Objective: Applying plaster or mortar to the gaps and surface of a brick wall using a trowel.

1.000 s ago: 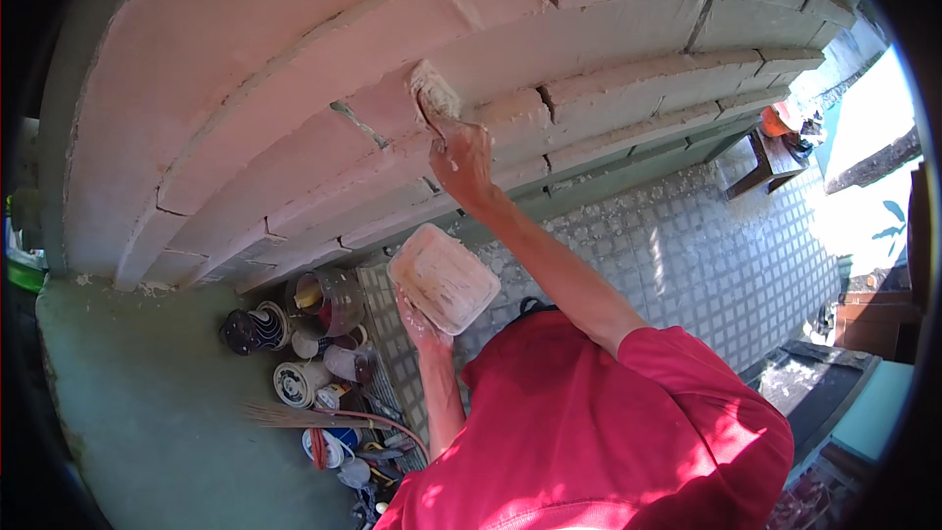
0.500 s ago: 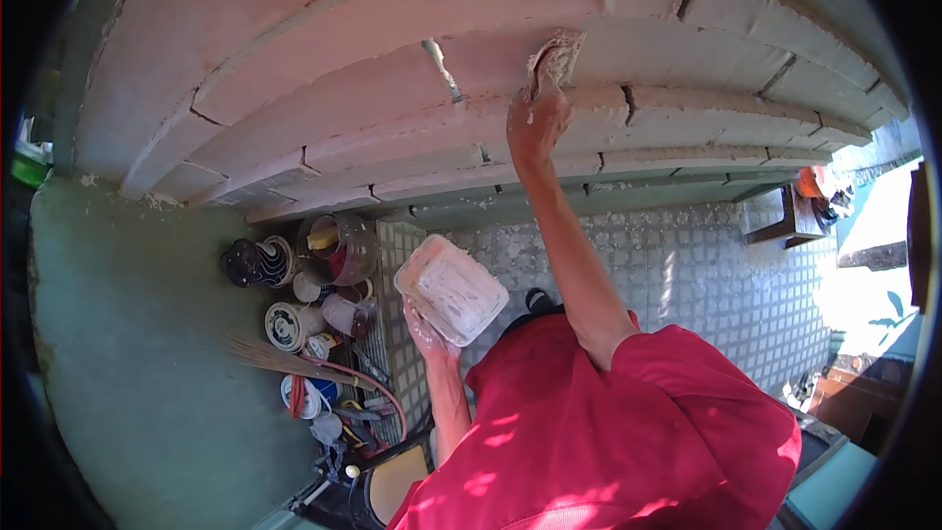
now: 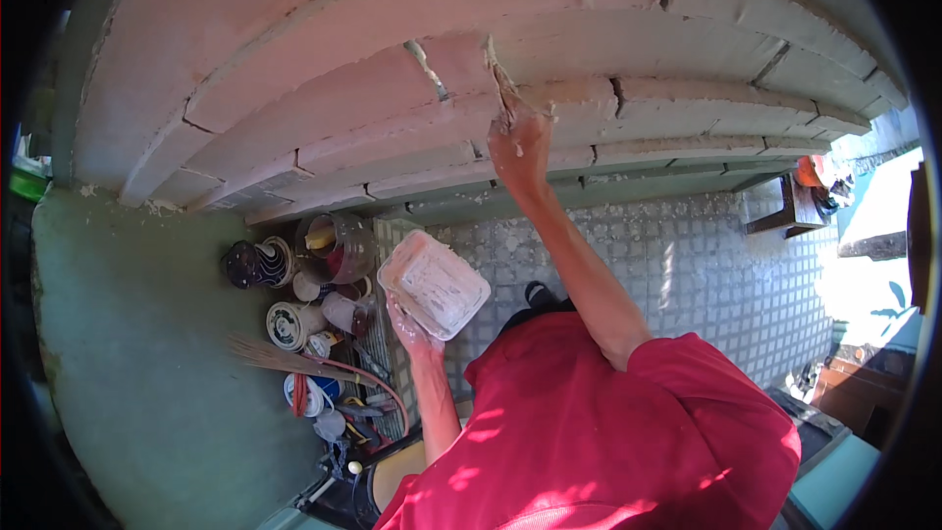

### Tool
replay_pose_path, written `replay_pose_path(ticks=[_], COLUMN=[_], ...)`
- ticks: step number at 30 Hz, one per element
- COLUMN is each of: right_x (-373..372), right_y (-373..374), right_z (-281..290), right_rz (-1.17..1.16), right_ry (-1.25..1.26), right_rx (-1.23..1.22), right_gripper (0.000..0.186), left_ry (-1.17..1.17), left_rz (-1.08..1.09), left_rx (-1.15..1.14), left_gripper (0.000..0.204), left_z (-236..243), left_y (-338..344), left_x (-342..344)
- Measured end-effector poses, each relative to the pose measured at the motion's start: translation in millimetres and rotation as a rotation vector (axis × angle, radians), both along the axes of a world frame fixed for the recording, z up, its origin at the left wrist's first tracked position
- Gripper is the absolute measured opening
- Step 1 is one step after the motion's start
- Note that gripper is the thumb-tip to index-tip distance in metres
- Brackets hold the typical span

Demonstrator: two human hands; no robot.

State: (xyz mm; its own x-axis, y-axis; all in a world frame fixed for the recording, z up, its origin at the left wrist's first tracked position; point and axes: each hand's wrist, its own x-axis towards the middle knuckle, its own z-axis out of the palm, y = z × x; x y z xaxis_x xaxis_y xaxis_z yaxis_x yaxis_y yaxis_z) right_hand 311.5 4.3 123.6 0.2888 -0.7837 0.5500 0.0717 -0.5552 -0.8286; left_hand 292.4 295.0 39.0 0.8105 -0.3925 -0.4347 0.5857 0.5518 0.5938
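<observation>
My right hand [image 3: 520, 144] is raised to the block wall [image 3: 569, 49], closed around a putty-smeared putty knife [image 3: 503, 83]. The blade is seen nearly edge-on, its tip at the wall face just right of an open vertical gap [image 3: 428, 70] between two blocks. Whether the blade presses on the wall is hard to tell. Lower down, my left hand [image 3: 414, 328] grips a shallow plastic tub [image 3: 473, 308] by its side and underside. Whitish-pink putty [image 3: 442, 285] coats the inside of the tub. White smears mark the fingers of both hands.
Buckets [image 3: 290, 326], a clear bin [image 3: 337, 247], a straw broom [image 3: 285, 357] and a hose [image 3: 388, 388] crowd the floor by the green wall [image 3: 167, 353] at left. A wooden stool [image 3: 788, 211] stands at far right on the tiled floor [image 3: 706, 275].
My right hand has shifted left and slightly down, and the putty knife has turned from face-on to nearly edge-on. My left hand has carried the tub a little to the left.
</observation>
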Motion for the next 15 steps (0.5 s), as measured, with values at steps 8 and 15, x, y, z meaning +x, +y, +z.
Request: replay_pose_path(ticks=[8, 15], right_x=[-56, -55], right_y=[-40, -59], right_z=[12, 2], right_rz=[-0.043, -0.126], right_ry=[0.149, 0.084], right_rx=[0.165, -0.079], right_gripper=[0.023, 0.050], left_ry=[-0.008, 0.047], left_rz=[-0.026, 0.016], left_rx=[0.000, 0.013], left_gripper=[0.054, 0.052], left_z=[19, 7], left_y=[-50, -54], left_x=[-24, -42])
